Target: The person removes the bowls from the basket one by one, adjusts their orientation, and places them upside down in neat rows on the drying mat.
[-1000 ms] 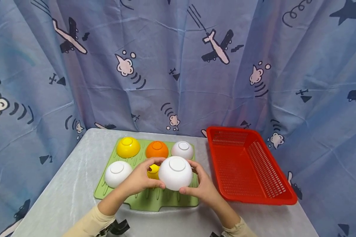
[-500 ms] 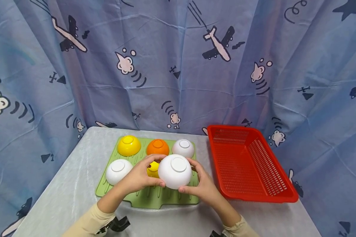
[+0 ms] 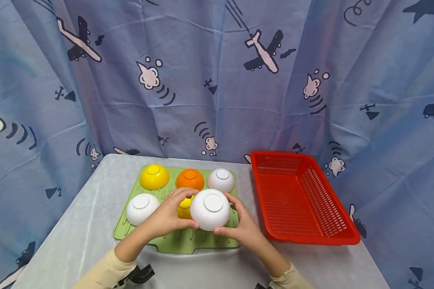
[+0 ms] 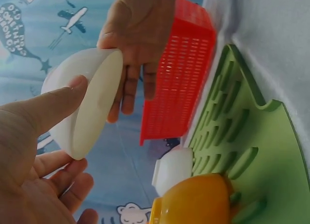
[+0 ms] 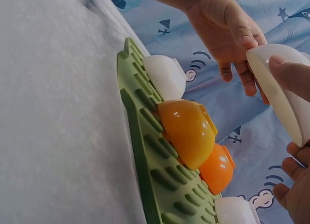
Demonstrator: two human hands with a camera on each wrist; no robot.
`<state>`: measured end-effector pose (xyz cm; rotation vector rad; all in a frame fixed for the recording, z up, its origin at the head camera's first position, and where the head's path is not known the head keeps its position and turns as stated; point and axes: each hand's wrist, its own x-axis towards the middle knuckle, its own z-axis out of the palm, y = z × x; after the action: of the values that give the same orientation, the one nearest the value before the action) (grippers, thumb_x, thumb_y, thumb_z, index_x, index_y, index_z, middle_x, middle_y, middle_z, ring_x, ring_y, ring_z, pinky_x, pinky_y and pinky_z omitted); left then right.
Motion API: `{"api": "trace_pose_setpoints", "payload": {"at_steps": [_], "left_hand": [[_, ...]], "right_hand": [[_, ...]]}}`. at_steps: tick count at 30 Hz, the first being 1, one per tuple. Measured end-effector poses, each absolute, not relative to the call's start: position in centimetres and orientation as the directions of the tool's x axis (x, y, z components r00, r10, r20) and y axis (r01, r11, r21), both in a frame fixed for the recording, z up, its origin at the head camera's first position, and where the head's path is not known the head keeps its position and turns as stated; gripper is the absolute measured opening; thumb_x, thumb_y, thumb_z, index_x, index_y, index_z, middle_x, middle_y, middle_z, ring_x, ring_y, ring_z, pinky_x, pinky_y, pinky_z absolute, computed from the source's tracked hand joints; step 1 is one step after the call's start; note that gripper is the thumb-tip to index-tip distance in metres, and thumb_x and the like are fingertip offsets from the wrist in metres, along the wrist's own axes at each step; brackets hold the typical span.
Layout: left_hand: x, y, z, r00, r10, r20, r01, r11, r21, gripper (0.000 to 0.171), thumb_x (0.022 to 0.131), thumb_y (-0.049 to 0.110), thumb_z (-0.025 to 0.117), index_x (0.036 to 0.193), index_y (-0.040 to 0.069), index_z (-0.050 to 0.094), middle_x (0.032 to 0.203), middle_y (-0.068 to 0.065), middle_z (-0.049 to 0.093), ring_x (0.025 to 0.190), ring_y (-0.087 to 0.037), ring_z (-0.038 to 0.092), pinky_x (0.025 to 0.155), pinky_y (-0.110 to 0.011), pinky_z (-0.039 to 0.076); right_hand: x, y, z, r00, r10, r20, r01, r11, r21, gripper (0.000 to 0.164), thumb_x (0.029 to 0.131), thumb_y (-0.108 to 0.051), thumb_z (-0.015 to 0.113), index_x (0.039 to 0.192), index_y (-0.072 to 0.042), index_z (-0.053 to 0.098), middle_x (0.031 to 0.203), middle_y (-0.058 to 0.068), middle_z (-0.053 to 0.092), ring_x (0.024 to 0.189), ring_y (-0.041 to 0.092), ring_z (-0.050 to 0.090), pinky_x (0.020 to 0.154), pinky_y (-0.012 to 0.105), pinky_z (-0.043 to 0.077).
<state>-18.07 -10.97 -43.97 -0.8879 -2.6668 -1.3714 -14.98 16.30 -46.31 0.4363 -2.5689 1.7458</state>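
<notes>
A white bowl (image 3: 210, 214), bottom side up, is held in the air above the green drying mat (image 3: 181, 243). My left hand (image 3: 168, 214) grips its left rim between thumb and fingers. On the opposite rim my right hand (image 3: 240, 222) pinches it the same way. Both wrist views show the bowl's hollow side facing down, well apart from the mat. Behind it, partly hidden, a yellow bowl (image 3: 184, 210) rests upside down on the mat. Another white bowl (image 3: 142, 208) sits left of my left hand, also bottom up.
Along the mat's back row stand an upturned yellow bowl (image 3: 154, 176), an orange bowl (image 3: 189, 179) and a white bowl (image 3: 221, 180). A red plastic basket (image 3: 305, 239) with perforated walls stands to the right on the white-covered table (image 3: 90, 208). A patterned blue curtain (image 3: 188, 80) hangs behind.
The view shifts slightly as the head moves. Both hands keep holding the white bowl in nearly the same place over the mat.
</notes>
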Motion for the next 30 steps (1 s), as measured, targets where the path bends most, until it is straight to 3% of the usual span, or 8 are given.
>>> {"api": "trace_pose_setpoints", "payload": {"at_steps": [6,12,19,30], "left_hand": [[-18.8,-10.1,-44.0,-0.829,0.505,0.238,0.499,0.478,0.723,0.084,0.068,0.043,0.095,0.141,0.029,0.055,0.141,0.008,0.056,0.131,-0.023,0.05,0.109,-0.057,0.036],[-20.2,-9.0,-44.0,-0.803,0.553,0.223,0.534,0.501,0.681,0.082,0.069,0.041,0.095,0.14,0.024,0.057,0.143,0.003,0.058,0.13,-0.027,0.051,0.107,-0.057,0.034],[-21.6,-8.6,-44.8,-0.773,0.605,0.191,0.57,0.531,0.627,0.079,0.071,0.039,0.094,0.138,0.017,0.06,0.144,-0.005,0.059,0.132,-0.027,0.049,0.105,-0.056,0.034],[-25.0,-7.7,-46.1,-0.74,0.659,0.137,0.604,0.561,0.566,0.075,0.074,0.041,0.092,0.136,0.014,0.061,0.134,-0.001,0.065,0.125,-0.024,0.055,0.112,-0.057,0.028]], "right_hand": [[-14.9,17.0,-46.6,-0.964,-0.195,0.179,-0.241,0.371,-0.897,0.101,0.066,-0.026,0.098,0.152,-0.027,0.046,0.154,0.002,0.047,0.138,0.034,0.042,0.112,0.068,0.027],[-15.3,17.8,-47.6,-0.96,-0.169,0.224,-0.273,0.392,-0.878,0.098,0.067,-0.025,0.098,0.151,-0.023,0.048,0.153,0.006,0.042,0.143,0.031,0.038,0.114,0.065,0.026],[-15.6,18.0,-48.7,-0.974,-0.139,0.179,-0.222,0.433,-0.874,0.095,0.067,-0.022,0.098,0.149,-0.018,0.049,0.154,0.01,0.043,0.144,0.033,0.037,0.115,0.066,0.025],[-17.3,18.4,-50.2,-0.986,-0.082,0.146,-0.168,0.501,-0.849,0.096,0.068,-0.026,0.097,0.149,-0.011,0.049,0.151,0.015,0.047,0.143,0.035,0.041,0.115,0.062,0.03]]}}
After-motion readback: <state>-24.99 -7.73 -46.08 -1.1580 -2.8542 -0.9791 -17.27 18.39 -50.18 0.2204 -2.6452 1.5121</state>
